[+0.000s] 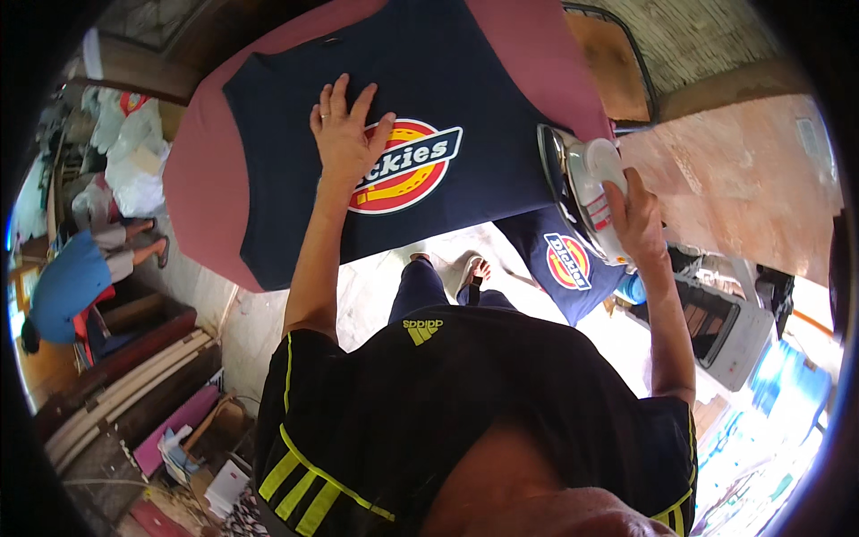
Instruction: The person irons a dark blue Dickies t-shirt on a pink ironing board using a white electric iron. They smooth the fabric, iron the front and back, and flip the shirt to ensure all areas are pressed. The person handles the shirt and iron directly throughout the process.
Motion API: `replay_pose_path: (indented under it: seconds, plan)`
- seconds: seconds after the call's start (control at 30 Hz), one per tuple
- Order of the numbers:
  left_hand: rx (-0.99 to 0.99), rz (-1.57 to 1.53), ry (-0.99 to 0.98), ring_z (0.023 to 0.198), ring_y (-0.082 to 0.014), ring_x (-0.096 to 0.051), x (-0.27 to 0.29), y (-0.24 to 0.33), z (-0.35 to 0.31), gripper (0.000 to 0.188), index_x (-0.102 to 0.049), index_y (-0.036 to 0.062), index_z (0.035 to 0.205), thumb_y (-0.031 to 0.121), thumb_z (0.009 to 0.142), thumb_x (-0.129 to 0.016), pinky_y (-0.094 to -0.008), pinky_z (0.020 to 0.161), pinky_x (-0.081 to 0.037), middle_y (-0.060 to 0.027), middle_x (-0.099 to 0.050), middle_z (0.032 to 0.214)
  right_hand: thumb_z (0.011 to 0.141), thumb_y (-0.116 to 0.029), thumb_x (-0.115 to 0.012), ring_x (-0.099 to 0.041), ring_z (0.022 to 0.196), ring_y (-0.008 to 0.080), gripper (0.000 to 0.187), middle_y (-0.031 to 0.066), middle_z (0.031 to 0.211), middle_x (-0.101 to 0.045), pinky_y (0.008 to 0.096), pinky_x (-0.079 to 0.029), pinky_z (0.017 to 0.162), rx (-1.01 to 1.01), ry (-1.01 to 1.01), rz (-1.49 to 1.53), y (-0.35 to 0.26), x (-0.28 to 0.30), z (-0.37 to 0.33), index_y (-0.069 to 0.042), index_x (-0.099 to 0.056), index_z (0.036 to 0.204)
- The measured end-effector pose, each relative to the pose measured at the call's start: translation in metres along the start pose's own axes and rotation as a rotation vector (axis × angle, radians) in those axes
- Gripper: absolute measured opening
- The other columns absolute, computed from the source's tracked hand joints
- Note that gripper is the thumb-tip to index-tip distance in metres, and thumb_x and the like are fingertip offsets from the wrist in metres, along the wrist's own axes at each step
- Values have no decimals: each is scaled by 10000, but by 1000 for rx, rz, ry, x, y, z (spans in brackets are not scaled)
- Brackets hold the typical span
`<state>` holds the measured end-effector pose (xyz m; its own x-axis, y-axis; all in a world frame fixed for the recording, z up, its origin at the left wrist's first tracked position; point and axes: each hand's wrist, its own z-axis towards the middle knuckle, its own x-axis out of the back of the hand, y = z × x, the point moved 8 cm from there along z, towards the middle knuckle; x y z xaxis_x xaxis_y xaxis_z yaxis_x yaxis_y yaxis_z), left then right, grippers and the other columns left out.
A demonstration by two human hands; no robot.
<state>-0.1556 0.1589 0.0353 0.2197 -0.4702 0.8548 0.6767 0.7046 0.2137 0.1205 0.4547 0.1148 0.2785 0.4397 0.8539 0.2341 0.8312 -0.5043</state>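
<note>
A dark navy shirt (420, 67) is spread over a pink-covered board (201, 179). On its front is a round red, yellow and white print (394, 194). My left hand (347, 134) lies flat on the cloth with fingers spread, overlapping the print's upper left edge. At the shirt's right edge, my right hand (639, 217) grips a white and grey clothes iron (586, 183). The iron is tilted on its side with its soleplate turned left; whether it touches the cloth I cannot tell. Below it hangs dark cloth (528, 240) with a similar print.
A chair (610, 67) with a brown panel stands beyond the board at upper right. White plastic bags (134, 174) lie at left, near a bent-over person in a blue top (67, 286). Long boards (134, 389) sit lower left; a white-framed appliance (729, 336) stands at right.
</note>
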Motion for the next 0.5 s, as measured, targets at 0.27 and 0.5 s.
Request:
replay_pose_path:
  seconds: [0.27,0.5]
  plan:
    - [168,64,-80,1456,-413,-301,23,-2,-76,541,-549,199,1418,500,972,-505,-638,1141,-167,-172,-393,1548,989,-251,-590,-632,654,390,268,252,731,-606,437,-463,607,5,-142,89,43,17,20,11,-556,1029]
    - [74,-44,74,1337,-320,-460,29,-2,4,367,-658,156,1266,366,972,-592,-551,1081,-294,-115,-543,1412,993,-336,-542,-644,784,392,332,231,840,-652,467,-491,739,14,-155,202,-7,-14,112,-17,-585,1073]
